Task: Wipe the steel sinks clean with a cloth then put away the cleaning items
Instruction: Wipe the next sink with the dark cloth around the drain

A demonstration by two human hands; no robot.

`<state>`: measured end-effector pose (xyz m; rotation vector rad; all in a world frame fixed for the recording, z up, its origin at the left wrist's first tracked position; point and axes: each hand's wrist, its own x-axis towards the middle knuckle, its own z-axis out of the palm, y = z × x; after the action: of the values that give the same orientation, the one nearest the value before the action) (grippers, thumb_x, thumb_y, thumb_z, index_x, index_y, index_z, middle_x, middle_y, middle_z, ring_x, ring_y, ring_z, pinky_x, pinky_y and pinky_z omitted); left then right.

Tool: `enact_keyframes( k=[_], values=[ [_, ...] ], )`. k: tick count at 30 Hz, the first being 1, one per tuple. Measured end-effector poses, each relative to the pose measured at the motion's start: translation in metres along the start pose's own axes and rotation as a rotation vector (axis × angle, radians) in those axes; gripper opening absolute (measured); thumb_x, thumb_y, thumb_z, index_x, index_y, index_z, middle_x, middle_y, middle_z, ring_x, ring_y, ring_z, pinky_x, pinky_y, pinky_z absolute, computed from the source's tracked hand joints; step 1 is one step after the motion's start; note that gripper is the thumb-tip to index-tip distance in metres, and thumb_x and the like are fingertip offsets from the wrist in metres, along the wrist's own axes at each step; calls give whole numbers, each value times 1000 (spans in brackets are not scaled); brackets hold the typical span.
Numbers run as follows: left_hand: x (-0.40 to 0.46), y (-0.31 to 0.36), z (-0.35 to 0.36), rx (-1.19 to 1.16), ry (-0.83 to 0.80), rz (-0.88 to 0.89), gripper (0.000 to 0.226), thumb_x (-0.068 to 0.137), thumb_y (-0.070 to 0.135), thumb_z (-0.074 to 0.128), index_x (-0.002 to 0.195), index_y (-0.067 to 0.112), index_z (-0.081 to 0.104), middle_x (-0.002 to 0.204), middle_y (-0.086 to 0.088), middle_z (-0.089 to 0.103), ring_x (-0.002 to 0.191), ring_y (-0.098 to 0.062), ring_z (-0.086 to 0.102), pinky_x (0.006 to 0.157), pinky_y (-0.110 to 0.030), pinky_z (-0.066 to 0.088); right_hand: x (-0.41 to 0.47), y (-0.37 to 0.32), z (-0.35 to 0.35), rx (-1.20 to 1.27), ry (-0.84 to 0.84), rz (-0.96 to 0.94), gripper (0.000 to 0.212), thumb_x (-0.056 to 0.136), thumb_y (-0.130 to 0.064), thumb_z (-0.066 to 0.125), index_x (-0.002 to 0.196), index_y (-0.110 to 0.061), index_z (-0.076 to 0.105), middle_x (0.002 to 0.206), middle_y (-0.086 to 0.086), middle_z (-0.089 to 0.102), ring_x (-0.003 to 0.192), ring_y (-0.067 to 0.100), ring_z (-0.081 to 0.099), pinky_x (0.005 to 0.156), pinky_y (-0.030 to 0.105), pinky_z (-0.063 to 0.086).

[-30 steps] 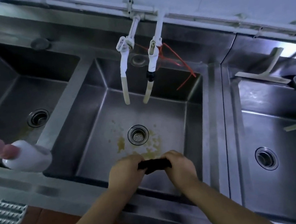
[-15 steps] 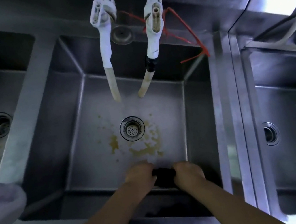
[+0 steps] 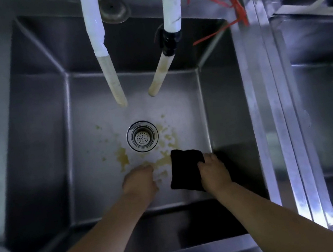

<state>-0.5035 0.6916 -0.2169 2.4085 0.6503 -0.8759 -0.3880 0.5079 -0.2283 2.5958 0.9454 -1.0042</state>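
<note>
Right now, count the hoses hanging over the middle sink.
2. The left hose hangs left of the drain's line; the right hose, with a black collar, slants beside it. Their tops are cut off by the frame.
</note>
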Motion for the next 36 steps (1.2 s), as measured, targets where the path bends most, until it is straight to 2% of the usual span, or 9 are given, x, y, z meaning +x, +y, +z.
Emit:
enact_keyframes(
  k=[3,5,7,9,12,14,20,27,36],
  values=[
    [6,-7,3,95,20,-6,38,89,24,51,126,18,48,126,-5,52,116,-25,49,94,-34,40,10,-10,10,49,-113,-5,55,90,-8,47,143,-7,30,154,13,12,138,30,19,110,37,29],
    [12,-8,8,115,61,7,40,88,21,49,128,18,46,129,-4,49,118,-24,45,97,-33,37,18,-13,21,64,-265,21,71,96,-22,44,151,-9,0,157,13,-13,145,30,-6,117,47,11],
    [20,-8,14,139,130,15,43,85,23,51,128,20,43,132,-2,45,121,-23,42,99,-33,34,28,-12,34,35,-281,36,76,98,-34,39,149,-9,-12,154,16,-23,143,31,-18,117,45,-2],
    [28,-9,19,162,173,14,59,81,32,59,134,20,36,140,-1,37,129,-23,34,104,-34,30,40,-9,45,42,-133,33,76,97,-39,37,149,-8,-10,155,17,-20,143,31,-19,116,40,-6],
    [39,-14,24,209,177,-46,81,81,35,61,146,16,17,153,-6,20,140,-25,18,114,-38,18,67,1,46,97,161,39,65,97,-40,37,150,-11,12,158,13,-3,145,27,-7,116,37,-6],
    [43,-23,27,233,162,-135,91,81,39,61,149,13,6,157,-9,9,144,-26,10,116,-43,10,91,7,40,125,214,66,66,96,-42,39,149,-11,17,158,12,-1,145,28,-8,115,36,-11],
    [45,-57,36,260,52,-324,122,73,60,65,146,5,-17,157,-15,-8,144,-34,1,115,-52,14,170,14,10,35,286,149,74,96,-51,27,150,-13,-6,156,12,-18,142,30,-22,107,36,-26],
    [50,-61,45,381,15,-281,121,70,59,67,147,1,-7,154,-23,1,139,-41,11,114,-52,13,244,24,-44,-8,371,113,72,96,-51,25,150,-16,-7,157,12,-15,143,29,-19,108,35,-23],
    [54,-72,56,344,18,-261,123,67,56,70,147,1,-6,154,-26,1,141,-42,10,115,-48,10,286,27,-70,-65,393,66,72,95,-53,26,151,-19,-5,158,12,-10,144,31,-15,114,43,-12]
  ],
)
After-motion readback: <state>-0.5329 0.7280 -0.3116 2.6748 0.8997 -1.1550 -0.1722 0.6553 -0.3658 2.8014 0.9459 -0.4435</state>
